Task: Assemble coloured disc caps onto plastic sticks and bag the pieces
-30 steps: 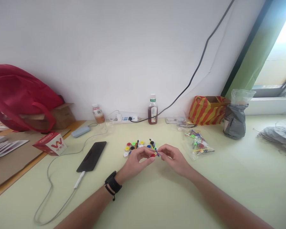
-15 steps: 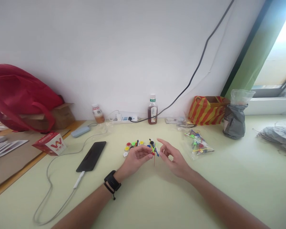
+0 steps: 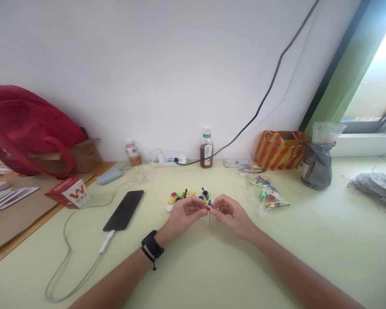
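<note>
Over the middle of the table, my left hand (image 3: pixel 185 216) pinches a small red plastic piece (image 3: pixel 208 209) with a thin red stem pointing down. From the other side my right hand (image 3: pixel 233 216) has thumb and fingertips closed on the same piece; the exact grip is partly hidden. Green and blue slim parts (image 3: pixel 209 201) show just above the fingertips, and I cannot tell whether they join the red piece. Behind my left hand lie several small round coloured discs (image 3: pixel 171 200), red, yellow, green, white and black. A few dark slim parts (image 3: pixel 205 191) rest behind the fingertips.
A clear bag of coloured parts (image 3: pixel 268 195) lies right. At left are a phone (image 3: pixel 124 210) on a white cable, a red-white box (image 3: pixel 71 193) and a red bag (image 3: pixel 28 128). Along the wall stand a dark bottle (image 3: pixel 206 150), a power strip (image 3: pixel 167 161) and a striped bag (image 3: pixel 278 150).
My right hand has moved left and its raised index finger has curled down, closing with the thumb at the red piece. My left hand stays almost where it was.
</note>
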